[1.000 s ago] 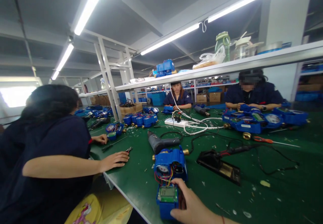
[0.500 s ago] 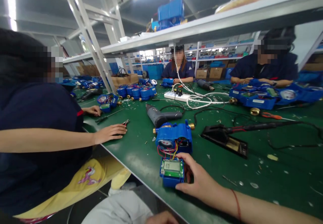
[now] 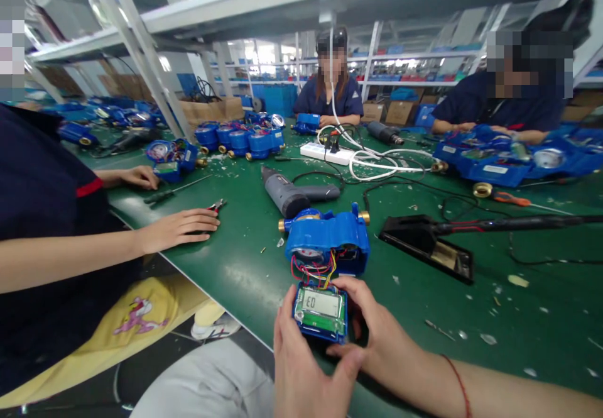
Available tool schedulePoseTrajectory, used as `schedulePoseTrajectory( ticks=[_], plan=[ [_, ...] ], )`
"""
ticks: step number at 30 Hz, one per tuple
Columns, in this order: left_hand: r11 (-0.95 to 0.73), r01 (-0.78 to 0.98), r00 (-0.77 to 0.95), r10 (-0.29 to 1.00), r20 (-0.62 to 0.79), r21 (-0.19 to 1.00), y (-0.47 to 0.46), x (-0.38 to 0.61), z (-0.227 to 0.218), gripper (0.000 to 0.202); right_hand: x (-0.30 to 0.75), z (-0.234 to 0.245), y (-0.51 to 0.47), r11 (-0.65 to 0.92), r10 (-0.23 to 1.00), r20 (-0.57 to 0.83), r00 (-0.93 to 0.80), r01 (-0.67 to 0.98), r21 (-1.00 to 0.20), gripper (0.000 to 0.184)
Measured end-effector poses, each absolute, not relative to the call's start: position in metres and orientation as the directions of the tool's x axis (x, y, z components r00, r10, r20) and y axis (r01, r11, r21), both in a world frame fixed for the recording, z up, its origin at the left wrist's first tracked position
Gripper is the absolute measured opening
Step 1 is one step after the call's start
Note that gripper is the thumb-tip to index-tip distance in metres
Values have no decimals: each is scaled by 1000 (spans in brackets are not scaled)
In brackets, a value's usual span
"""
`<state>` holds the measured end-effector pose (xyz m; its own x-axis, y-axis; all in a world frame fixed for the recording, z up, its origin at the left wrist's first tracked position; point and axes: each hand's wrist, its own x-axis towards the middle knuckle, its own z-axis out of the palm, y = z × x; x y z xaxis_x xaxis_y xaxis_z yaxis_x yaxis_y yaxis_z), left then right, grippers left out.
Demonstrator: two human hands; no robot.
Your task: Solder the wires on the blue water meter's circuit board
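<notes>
A: The left hand (image 3: 301, 358) has come up since half a second ago; back then only the right hand (image 3: 377, 336) was on the display module (image 3: 321, 310).

B: Yes, now both hands cup it, fingers curled around its left and right edges, just above the near edge of the bench (image 3: 235, 267). The screen faces up and shows characters.

A: And it's still tied to the blue meter (image 3: 328, 240) by that bundle of coloured wires (image 3: 316, 272).

B: That's my worry. The wires look short; pulling the module toward the body could, I judge, strain or tear a joint.

A: Held over the bench edge, a slip could also drop it and leave it hanging on the wires.

B: Past the meter lie a grey drill (image 3: 289, 195) and a black stand (image 3: 426, 247). At left a co-worker's hand (image 3: 181, 228) rests flat.
</notes>
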<state>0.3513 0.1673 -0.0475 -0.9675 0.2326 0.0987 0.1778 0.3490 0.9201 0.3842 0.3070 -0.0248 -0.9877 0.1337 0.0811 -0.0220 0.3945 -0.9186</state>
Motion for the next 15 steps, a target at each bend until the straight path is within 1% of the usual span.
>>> schedulePoseTrajectory(
  ticks=[1,3,6,8,11,13,15],
  plan=[
    [371,179,-976,181,118,911,170,354,-44,88,385,-27,307,410,117,104,-988,-47,-911,72],
    [366,182,-982,121,148,913,173,355,-41,79,386,-29,308,438,77,163,-984,-113,-892,70],
    [362,186,-982,92,163,913,172,351,-42,71,389,-29,309,472,31,220,-975,-179,-863,69],
    [400,212,-977,112,182,892,170,348,-43,71,390,-26,310,487,9,230,-973,-197,-851,67],
    [492,265,-964,128,232,829,166,344,-42,75,390,-19,310,498,-37,216,-976,-206,-843,66],
    [522,287,-958,128,258,803,164,341,-43,78,388,-14,310,500,-55,189,-980,-191,-845,65],
    [537,306,-951,136,278,786,162,338,-45,82,385,-9,313,482,-52,186,-981,-188,-856,60]
  ],
)
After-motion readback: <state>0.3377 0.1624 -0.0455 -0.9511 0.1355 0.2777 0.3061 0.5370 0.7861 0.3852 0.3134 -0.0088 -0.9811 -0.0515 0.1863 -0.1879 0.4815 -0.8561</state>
